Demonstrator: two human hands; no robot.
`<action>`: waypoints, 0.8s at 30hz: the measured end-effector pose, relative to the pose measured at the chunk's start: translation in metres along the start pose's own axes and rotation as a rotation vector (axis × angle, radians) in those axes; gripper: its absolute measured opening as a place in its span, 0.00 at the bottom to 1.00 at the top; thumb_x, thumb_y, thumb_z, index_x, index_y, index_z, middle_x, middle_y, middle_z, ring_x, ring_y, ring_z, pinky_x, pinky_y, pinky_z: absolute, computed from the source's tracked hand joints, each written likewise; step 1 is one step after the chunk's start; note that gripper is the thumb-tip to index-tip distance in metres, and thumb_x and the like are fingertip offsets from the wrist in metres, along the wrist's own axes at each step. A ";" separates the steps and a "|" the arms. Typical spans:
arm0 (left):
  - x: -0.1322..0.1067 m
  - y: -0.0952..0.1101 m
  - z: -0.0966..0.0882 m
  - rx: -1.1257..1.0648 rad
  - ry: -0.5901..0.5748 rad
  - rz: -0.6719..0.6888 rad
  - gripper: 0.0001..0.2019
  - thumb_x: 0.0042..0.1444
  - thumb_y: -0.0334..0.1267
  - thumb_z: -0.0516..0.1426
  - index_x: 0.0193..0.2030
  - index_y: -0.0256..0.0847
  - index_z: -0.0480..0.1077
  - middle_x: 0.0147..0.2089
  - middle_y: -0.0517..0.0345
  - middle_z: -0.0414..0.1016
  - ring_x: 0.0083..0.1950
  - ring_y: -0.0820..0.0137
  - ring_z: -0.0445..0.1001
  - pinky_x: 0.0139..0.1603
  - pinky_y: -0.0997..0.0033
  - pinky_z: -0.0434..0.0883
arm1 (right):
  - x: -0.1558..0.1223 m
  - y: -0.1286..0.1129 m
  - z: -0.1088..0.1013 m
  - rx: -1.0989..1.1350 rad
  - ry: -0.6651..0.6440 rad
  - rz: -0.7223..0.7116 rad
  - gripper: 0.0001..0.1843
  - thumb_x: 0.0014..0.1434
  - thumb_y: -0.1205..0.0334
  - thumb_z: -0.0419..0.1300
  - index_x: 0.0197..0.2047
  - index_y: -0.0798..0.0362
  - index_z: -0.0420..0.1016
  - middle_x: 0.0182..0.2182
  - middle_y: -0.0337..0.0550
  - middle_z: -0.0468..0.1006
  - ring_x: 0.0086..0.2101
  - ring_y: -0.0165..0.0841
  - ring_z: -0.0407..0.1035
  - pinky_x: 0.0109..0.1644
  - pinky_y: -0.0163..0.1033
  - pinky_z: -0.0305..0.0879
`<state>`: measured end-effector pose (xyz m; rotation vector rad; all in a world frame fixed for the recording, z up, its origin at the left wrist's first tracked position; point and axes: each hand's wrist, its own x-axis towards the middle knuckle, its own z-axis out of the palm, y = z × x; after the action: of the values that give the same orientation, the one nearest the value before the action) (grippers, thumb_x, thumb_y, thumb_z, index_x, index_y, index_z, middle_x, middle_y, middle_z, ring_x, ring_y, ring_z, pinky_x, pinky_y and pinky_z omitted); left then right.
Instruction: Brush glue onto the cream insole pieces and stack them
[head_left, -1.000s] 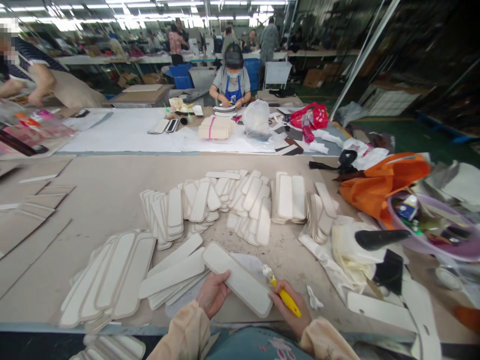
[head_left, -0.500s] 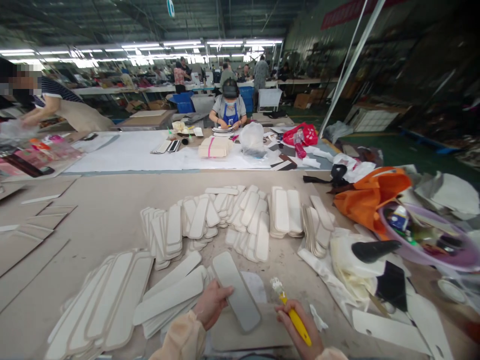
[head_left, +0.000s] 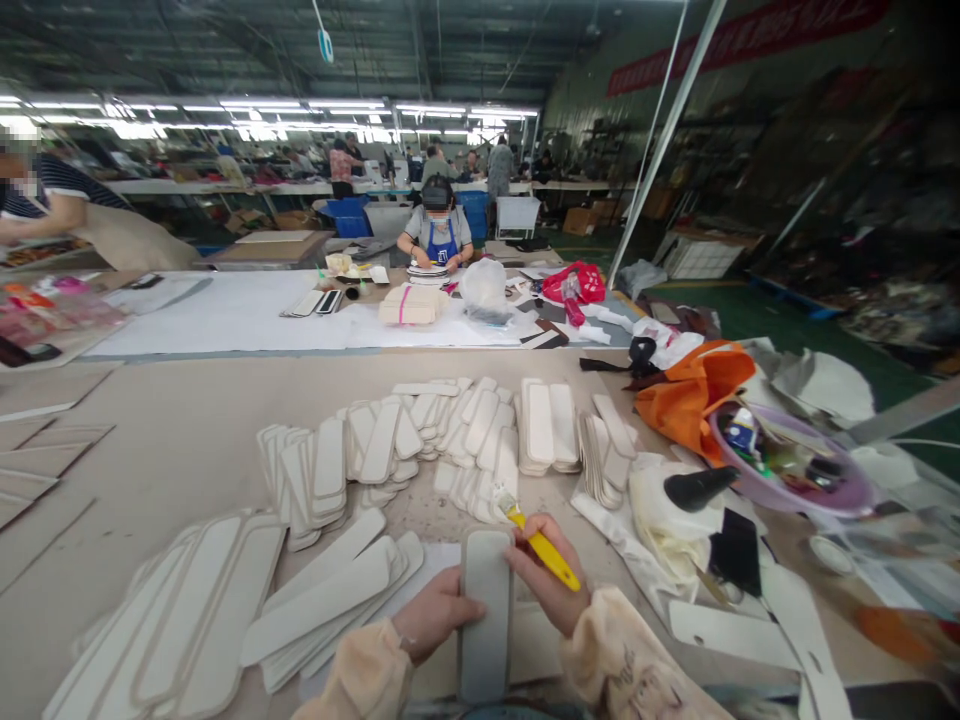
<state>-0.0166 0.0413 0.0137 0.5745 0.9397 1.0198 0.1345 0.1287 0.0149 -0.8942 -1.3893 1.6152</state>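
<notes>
A grey, round-cornered strip panel (head_left: 485,620) stands nearly lengthwise in front of me. My left hand (head_left: 435,610) is closed on its left edge, thumb on top. My right hand (head_left: 553,575) grips a brush with a yellow handle (head_left: 553,561), its pale-smeared bristles pointing up and left. Fingers of that hand also touch the panel's upper right edge. To the left lies a fanned pile of long cream strips (head_left: 322,610), and beyond it larger bordered panels (head_left: 195,600). Stacks of smaller cream pieces (head_left: 382,440) spread across the table ahead.
On the right are a white container with a black nozzle (head_left: 667,500), a purple basin (head_left: 795,490) of supplies and an orange bag (head_left: 690,390). A co-worker (head_left: 437,235) sits at the white-covered table opposite. Another person (head_left: 82,210) leans over at far left.
The panel has turned from slanted to nearly upright in my left hand. My right hand has moved up and left with the brush, and its fingers now meet the panel's edge.
</notes>
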 end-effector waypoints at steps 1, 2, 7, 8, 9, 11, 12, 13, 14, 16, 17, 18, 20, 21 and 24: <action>-0.001 0.000 0.002 0.005 -0.002 -0.010 0.17 0.43 0.32 0.63 0.43 0.37 0.78 0.34 0.51 0.80 0.35 0.62 0.76 0.39 0.65 0.69 | 0.001 0.000 0.000 -0.019 -0.007 0.006 0.19 0.49 0.54 0.69 0.33 0.48 0.62 0.26 0.32 0.70 0.24 0.28 0.65 0.27 0.32 0.62; -0.002 -0.001 0.003 0.004 0.001 -0.012 0.18 0.43 0.32 0.63 0.44 0.37 0.78 0.34 0.52 0.80 0.34 0.62 0.75 0.39 0.65 0.69 | 0.001 0.000 0.000 -0.037 -0.009 0.010 0.18 0.49 0.54 0.69 0.32 0.48 0.62 0.25 0.31 0.68 0.23 0.27 0.63 0.26 0.31 0.60; -0.007 -0.018 0.003 -0.081 0.047 0.045 0.23 0.41 0.38 0.67 0.47 0.39 0.76 0.38 0.52 0.79 0.36 0.64 0.74 0.38 0.68 0.67 | 0.003 0.005 -0.003 -0.077 0.062 0.014 0.18 0.49 0.52 0.69 0.31 0.48 0.62 0.23 0.30 0.65 0.22 0.28 0.60 0.25 0.31 0.59; -0.008 -0.023 0.001 -0.088 0.066 0.050 0.23 0.41 0.40 0.68 0.46 0.38 0.76 0.37 0.52 0.79 0.36 0.64 0.74 0.37 0.69 0.67 | 0.004 0.006 -0.003 -0.083 0.079 0.012 0.19 0.48 0.52 0.69 0.31 0.48 0.62 0.22 0.30 0.65 0.22 0.28 0.60 0.25 0.32 0.59; -0.009 -0.028 0.000 -0.088 0.088 0.052 0.22 0.40 0.42 0.68 0.44 0.37 0.77 0.36 0.52 0.79 0.35 0.65 0.73 0.36 0.70 0.66 | 0.005 0.007 -0.004 -0.084 0.091 0.009 0.19 0.48 0.52 0.69 0.31 0.48 0.62 0.22 0.30 0.65 0.22 0.29 0.60 0.25 0.32 0.59; -0.011 -0.037 -0.003 -0.083 0.128 0.054 0.20 0.40 0.45 0.68 0.39 0.36 0.78 0.32 0.52 0.78 0.33 0.66 0.72 0.35 0.70 0.65 | 0.007 0.008 -0.003 -0.073 0.103 0.007 0.18 0.48 0.53 0.69 0.31 0.47 0.63 0.22 0.30 0.65 0.22 0.29 0.60 0.25 0.32 0.59; -0.012 -0.040 -0.003 -0.083 0.142 0.059 0.20 0.40 0.46 0.68 0.38 0.35 0.78 0.31 0.53 0.78 0.33 0.67 0.72 0.34 0.71 0.64 | 0.007 0.007 -0.003 -0.067 0.105 0.007 0.18 0.47 0.53 0.69 0.32 0.47 0.63 0.22 0.30 0.65 0.22 0.29 0.61 0.25 0.32 0.59; -0.013 -0.042 -0.004 -0.085 0.153 0.066 0.19 0.40 0.47 0.68 0.37 0.35 0.78 0.30 0.53 0.78 0.32 0.67 0.72 0.34 0.71 0.64 | 0.007 0.006 -0.002 -0.067 0.104 0.007 0.18 0.47 0.53 0.69 0.32 0.47 0.63 0.22 0.30 0.65 0.22 0.29 0.60 0.25 0.32 0.58; -0.013 -0.043 -0.004 -0.087 0.168 0.077 0.19 0.40 0.47 0.69 0.36 0.35 0.78 0.30 0.53 0.77 0.32 0.67 0.71 0.34 0.71 0.64 | 0.007 0.005 -0.001 -0.075 0.101 0.009 0.18 0.47 0.53 0.69 0.32 0.47 0.63 0.22 0.31 0.65 0.23 0.29 0.60 0.25 0.32 0.59; -0.015 -0.044 -0.005 -0.092 0.220 0.100 0.19 0.38 0.46 0.69 0.34 0.35 0.77 0.29 0.54 0.77 0.32 0.68 0.71 0.35 0.71 0.63 | 0.007 0.003 0.000 -0.102 0.099 0.010 0.17 0.48 0.52 0.68 0.31 0.48 0.63 0.23 0.32 0.65 0.23 0.29 0.60 0.25 0.32 0.59; -0.016 -0.043 -0.005 -0.094 0.253 0.112 0.18 0.37 0.46 0.70 0.32 0.35 0.76 0.28 0.55 0.76 0.31 0.69 0.70 0.34 0.71 0.63 | 0.007 0.002 0.001 -0.114 0.097 0.008 0.18 0.48 0.51 0.68 0.31 0.48 0.63 0.23 0.32 0.65 0.23 0.29 0.60 0.26 0.32 0.59; -0.016 -0.042 -0.006 -0.096 0.286 0.121 0.18 0.36 0.45 0.70 0.30 0.35 0.75 0.28 0.56 0.76 0.30 0.70 0.69 0.33 0.72 0.62 | 0.007 0.001 0.002 -0.123 0.093 0.007 0.18 0.48 0.51 0.68 0.31 0.48 0.63 0.22 0.32 0.64 0.23 0.29 0.60 0.26 0.32 0.60; -0.018 -0.041 -0.007 -0.101 0.329 0.131 0.17 0.35 0.44 0.71 0.28 0.36 0.73 0.26 0.58 0.75 0.29 0.71 0.68 0.32 0.72 0.60 | 0.008 0.002 0.003 -0.136 0.077 0.005 0.18 0.49 0.50 0.68 0.31 0.48 0.63 0.22 0.32 0.64 0.22 0.29 0.60 0.25 0.32 0.60; -0.019 -0.041 -0.008 -0.104 0.339 0.133 0.17 0.35 0.44 0.71 0.27 0.36 0.72 0.26 0.59 0.74 0.29 0.72 0.67 0.32 0.73 0.60 | 0.008 0.002 0.004 -0.140 0.063 0.004 0.18 0.49 0.50 0.68 0.31 0.48 0.63 0.22 0.31 0.64 0.22 0.29 0.60 0.25 0.32 0.60; -0.022 -0.042 -0.010 -0.107 0.350 0.147 0.17 0.36 0.43 0.71 0.27 0.36 0.71 0.26 0.60 0.73 0.29 0.73 0.65 0.31 0.73 0.59 | 0.009 0.005 0.007 -0.138 0.045 -0.004 0.18 0.49 0.51 0.68 0.31 0.48 0.63 0.22 0.31 0.64 0.22 0.28 0.60 0.25 0.31 0.59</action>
<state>-0.0105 0.0030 -0.0159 0.3853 1.1529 1.3224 0.1237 0.1338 0.0108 -1.0013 -1.4844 1.5016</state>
